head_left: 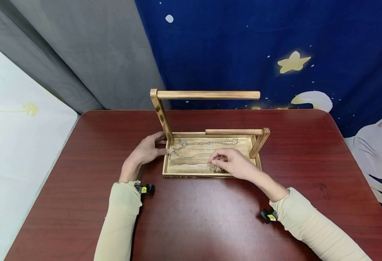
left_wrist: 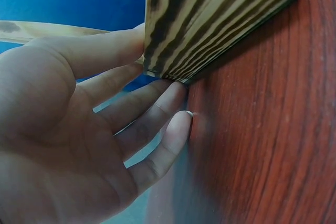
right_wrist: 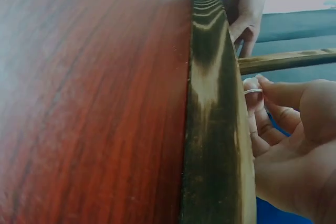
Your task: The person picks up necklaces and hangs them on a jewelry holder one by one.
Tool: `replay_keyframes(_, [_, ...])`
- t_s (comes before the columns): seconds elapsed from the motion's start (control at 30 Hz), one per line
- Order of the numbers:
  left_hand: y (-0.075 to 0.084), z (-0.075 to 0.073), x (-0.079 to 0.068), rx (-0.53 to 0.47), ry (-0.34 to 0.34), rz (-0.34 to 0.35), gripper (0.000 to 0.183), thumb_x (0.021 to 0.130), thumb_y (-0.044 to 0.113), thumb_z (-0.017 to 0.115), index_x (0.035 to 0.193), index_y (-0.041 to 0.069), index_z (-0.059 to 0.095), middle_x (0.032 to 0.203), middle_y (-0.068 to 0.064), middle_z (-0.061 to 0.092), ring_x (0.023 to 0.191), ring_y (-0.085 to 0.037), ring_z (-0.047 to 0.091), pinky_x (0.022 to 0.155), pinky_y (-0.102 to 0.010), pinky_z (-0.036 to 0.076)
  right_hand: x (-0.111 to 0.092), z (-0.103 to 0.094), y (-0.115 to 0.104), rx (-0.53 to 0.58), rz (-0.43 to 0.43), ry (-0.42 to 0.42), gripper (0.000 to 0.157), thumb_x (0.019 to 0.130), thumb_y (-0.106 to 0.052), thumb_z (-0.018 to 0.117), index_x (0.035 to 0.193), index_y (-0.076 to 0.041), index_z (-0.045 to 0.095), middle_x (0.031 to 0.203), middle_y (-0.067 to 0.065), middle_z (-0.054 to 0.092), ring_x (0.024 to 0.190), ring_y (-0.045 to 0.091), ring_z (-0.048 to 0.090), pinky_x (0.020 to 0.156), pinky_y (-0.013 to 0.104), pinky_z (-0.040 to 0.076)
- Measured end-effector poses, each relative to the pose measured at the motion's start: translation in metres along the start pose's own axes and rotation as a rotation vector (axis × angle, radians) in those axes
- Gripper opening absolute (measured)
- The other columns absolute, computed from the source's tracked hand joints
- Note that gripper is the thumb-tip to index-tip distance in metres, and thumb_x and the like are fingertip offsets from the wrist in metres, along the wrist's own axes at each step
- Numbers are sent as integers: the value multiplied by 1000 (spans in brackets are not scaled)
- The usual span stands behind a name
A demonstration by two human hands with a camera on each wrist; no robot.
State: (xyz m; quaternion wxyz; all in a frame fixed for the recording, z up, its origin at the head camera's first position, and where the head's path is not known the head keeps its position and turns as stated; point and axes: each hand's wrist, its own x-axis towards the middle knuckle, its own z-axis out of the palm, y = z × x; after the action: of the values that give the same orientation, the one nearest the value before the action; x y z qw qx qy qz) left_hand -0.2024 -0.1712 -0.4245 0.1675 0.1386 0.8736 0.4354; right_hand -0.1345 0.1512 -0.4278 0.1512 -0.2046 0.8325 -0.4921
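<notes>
On the table stands a wooden jewelry stand, a shallow tray with a tall post and rail on the left and a shorter pair on the right. Several thin necklaces lie spread in it, among them a chunkier chain along the back. My left hand holds the tray's left end near the tall post, thumb at the rim and fingers at the outer side. Above the tray's front right part, my right hand pinches a fine pale necklace between thumb and fingertips. The fingers partly hide that necklace.
The dark red table runs to a grey curtain and a blue star-patterned curtain behind it. The tall rail and short rail rise over the tray. A white sheet hangs at the left.
</notes>
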Motion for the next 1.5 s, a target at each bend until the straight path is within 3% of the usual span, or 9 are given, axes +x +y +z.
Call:
replay_keyframes(0.3, [-1, 0, 0, -8, 2, 1, 67, 89, 5, 73, 149, 2, 42, 142, -18, 53, 127, -32, 54, 108, -45, 38, -3, -4, -5, 231, 61, -65, 19, 96, -12, 66, 110, 0, 69, 99, 17, 66, 89, 34, 65, 77, 36, 55])
replay_keyframes(0.63, [-1, 0, 0, -9, -1, -6, 68, 90, 5, 73, 150, 2, 41, 144, -18, 51, 128, -32, 53, 108, -46, 38, -10, -12, -20, 339, 48, -120, 26, 94, -7, 67, 119, 1, 65, 96, 31, 64, 77, 25, 66, 74, 36, 56])
replay_keyframes(0.8, [-2, 0, 0, -9, -6, -8, 69, 90, 5, 72, 151, 2, 39, 145, -18, 50, 129, -33, 52, 108, -46, 38, -13, -15, -26, 359, 28, -130, 29, 94, -6, 68, 122, 2, 65, 102, 31, 65, 83, 22, 68, 77, 36, 56])
replay_keyframes(0.93, [-2, 0, 0, -11, -9, -8, 69, 91, 5, 72, 151, 2, 38, 146, -18, 49, 129, -33, 52, 108, -46, 38, -16, -16, -28, 388, 14, -131, 30, 93, -5, 69, 121, 4, 64, 112, 31, 63, 93, 28, 69, 80, 38, 56])
replay_keyframes(1.13, [-1, -1, -1, -15, -3, -5, 67, 91, 6, 72, 150, 2, 40, 144, -18, 51, 128, -33, 52, 108, -47, 37, -19, -19, -35, 418, 3, -111, 24, 91, -5, 71, 114, 1, 67, 109, 23, 67, 96, 26, 69, 81, 35, 56])
replay_keyframes(1.33, [-1, -1, -1, -15, -11, -3, 68, 91, 7, 72, 151, 3, 39, 146, -18, 49, 129, -33, 51, 108, -48, 37, -25, -23, -43, 546, 16, -99, 21, 90, -2, 71, 110, 5, 67, 106, 16, 70, 100, 25, 68, 83, 33, 56])
replay_keyframes(1.5, [-2, 0, -1, -5, -6, -1, 68, 91, 7, 72, 150, 4, 40, 146, -17, 49, 129, -33, 51, 109, -47, 37, -29, -27, -47, 638, 8, -106, 25, 90, 2, 69, 115, 6, 66, 111, 22, 67, 101, 24, 68, 85, 36, 56])
